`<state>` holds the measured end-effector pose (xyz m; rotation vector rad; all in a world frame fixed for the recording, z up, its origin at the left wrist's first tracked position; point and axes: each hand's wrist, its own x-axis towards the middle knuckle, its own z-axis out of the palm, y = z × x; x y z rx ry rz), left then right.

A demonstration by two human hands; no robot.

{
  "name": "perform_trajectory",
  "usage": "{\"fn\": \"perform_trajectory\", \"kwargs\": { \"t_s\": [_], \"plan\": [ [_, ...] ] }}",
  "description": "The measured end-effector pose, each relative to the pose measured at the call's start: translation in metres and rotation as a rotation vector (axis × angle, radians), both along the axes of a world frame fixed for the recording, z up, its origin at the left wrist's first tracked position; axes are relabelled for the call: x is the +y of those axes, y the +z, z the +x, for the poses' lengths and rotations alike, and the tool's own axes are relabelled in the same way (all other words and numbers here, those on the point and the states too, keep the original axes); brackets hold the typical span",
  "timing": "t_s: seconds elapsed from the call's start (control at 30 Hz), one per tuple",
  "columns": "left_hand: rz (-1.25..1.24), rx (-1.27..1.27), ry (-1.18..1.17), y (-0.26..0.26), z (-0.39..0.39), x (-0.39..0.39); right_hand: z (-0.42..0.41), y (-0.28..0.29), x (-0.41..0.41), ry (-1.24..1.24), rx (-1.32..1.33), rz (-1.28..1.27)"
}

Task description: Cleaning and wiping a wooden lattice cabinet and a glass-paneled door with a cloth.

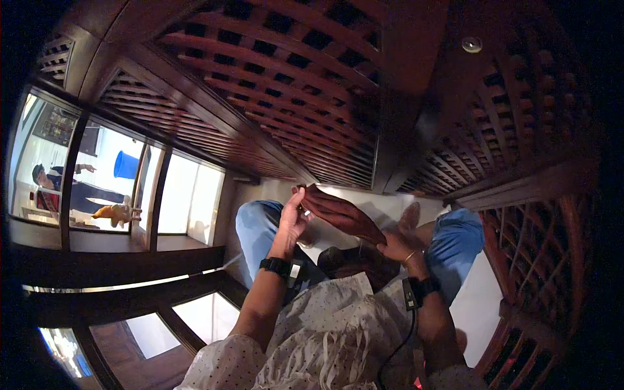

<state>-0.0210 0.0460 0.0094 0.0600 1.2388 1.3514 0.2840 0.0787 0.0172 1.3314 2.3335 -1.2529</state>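
A dark reddish-brown cloth [343,214] is stretched between my two hands above my lap. My left hand [294,214] pinches its upper left end between thumb and fingers. At the lower right end, my right hand [397,247] grips the other edge. The cloth hangs in loose folds along its length. Below it, between my knees, lies a dark bundle [360,263], perhaps more fabric; its shape is hard to make out. My knees, in blue trousers [456,243], are spread to either side.
Dark wooden lattice panels [292,87] rise in front, with more latticework [534,243] at my right. On the left are wood-framed glass panes [107,170], through which a person [73,185] and a blue bucket [126,165] show. A black cable [404,341] runs from my right wrist.
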Motion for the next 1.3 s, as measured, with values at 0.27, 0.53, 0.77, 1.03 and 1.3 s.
{"fn": "perform_trajectory", "kwargs": {
  "t_s": [0.27, 0.53, 0.77, 1.03, 1.3],
  "plan": [
    [0.079, -0.026, -0.071, 0.021, 0.006, 0.005, 0.011, -0.062, -0.008, -0.073, 0.191, -0.115],
    [-0.033, 0.555, -0.021, 0.026, 0.003, 0.003, 0.013, -0.04, -0.004, -0.05, 0.209, -0.131],
    [-0.025, 1.361, -0.045, -0.008, -0.041, -0.026, 0.003, -0.042, -0.002, 0.032, 0.156, -0.028],
    [0.314, 0.297, -0.011, 0.071, 0.0, -0.014, 0.006, -0.037, -0.002, 0.037, 0.137, -0.044],
    [0.23, 0.095, -0.053, 0.02, 0.027, 0.023, 0.004, -0.024, -0.002, 0.068, 0.088, -0.063]
  ]
}}
